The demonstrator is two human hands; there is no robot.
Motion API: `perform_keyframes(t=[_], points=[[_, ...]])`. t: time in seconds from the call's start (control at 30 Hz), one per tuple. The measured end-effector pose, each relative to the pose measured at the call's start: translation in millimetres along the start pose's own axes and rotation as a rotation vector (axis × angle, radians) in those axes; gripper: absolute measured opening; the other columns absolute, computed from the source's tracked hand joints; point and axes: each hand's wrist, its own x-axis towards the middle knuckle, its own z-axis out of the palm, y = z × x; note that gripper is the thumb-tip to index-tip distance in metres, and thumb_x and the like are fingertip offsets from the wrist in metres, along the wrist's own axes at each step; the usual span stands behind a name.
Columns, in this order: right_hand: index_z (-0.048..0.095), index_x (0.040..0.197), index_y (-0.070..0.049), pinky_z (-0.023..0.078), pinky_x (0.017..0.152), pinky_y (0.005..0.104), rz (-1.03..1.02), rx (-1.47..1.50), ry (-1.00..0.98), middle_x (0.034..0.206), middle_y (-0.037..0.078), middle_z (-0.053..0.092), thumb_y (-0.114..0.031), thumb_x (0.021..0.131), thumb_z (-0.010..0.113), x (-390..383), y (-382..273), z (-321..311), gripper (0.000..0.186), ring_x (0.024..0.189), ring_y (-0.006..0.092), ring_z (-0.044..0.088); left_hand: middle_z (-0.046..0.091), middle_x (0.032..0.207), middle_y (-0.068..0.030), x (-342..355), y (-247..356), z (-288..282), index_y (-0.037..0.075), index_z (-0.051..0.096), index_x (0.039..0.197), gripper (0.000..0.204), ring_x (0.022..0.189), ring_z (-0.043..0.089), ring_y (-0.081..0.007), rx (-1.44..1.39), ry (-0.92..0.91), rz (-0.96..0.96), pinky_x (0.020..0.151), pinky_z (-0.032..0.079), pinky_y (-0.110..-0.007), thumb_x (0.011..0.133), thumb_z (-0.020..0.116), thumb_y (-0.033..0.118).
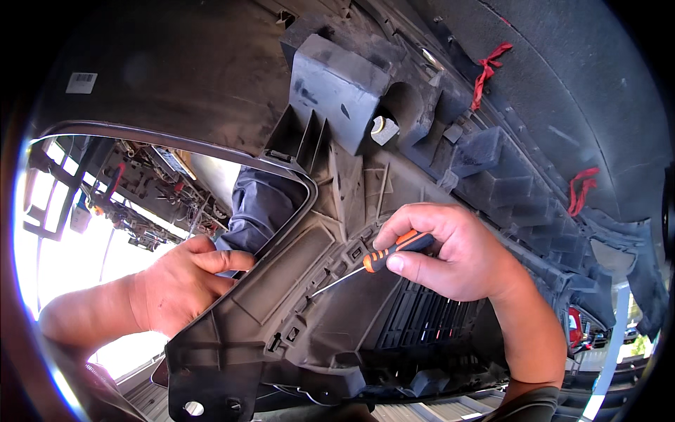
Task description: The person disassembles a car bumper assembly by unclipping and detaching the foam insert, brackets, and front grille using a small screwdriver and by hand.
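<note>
A dusty black plastic car bumper, its inner side facing me, spans the middle of the view. My right hand is closed round the orange and black handle of a screwdriver. Its thin shaft points down and left, the tip at a row of small slots and clips along the bumper. At the left, my left hand grips the edge of the bumper's opening; some of its fingertips are hidden behind that edge.
A grey foam block sits on the bumper's upper part. Red cloth strips are tied at the right. Black grille slats lie below my right hand. Through the opening show a dark blue trouser leg and cluttered tools.
</note>
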Motion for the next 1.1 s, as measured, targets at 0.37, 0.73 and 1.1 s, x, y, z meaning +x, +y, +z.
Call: perform_keyframes(t=[0.37,0.73,1.1], points=[[0.072,0.125,-0.003,0.057,0.098,0.0345,0.122,0.259,-0.08,0.115,0.008,0.078,-0.012,0.103,0.07,-5,29,10,0.024,0.109,0.0159,0.073,0.068,0.102,0.0047,7,0,-4,0.02,0.071,0.097,0.021,0.124,0.059,-0.0214,0.027,-0.012,-0.001,0.087,0.043,-0.041,0.085,0.062,0.035],[0.073,0.112,-0.002,0.056,0.086,0.0463,-0.155,-0.222,-0.143,0.1,0.016,0.073,-0.018,0.092,0.078,20,16,8,0.026,0.096,0.0377,0.071,0.064,0.101,0.0052,-1,0,2,0.019,0.067,0.098,0.017,0.116,0.06,-0.0178,0.065,-0.009,-0.037,0.088,0.041,-0.039,0.089,0.059,0.031],[0.075,0.099,-0.001,0.055,0.079,0.0431,-0.248,-0.122,-0.264,0.091,0.015,0.074,-0.021,0.087,0.085,56,21,9,0.025,0.086,0.0328,0.072,0.071,0.096,0.0038,-4,0,11,0.02,0.073,0.087,0.026,0.128,0.063,-0.0252,-0.076,0.186,0.023,0.085,0.041,-0.041,0.076,0.068,0.043]])
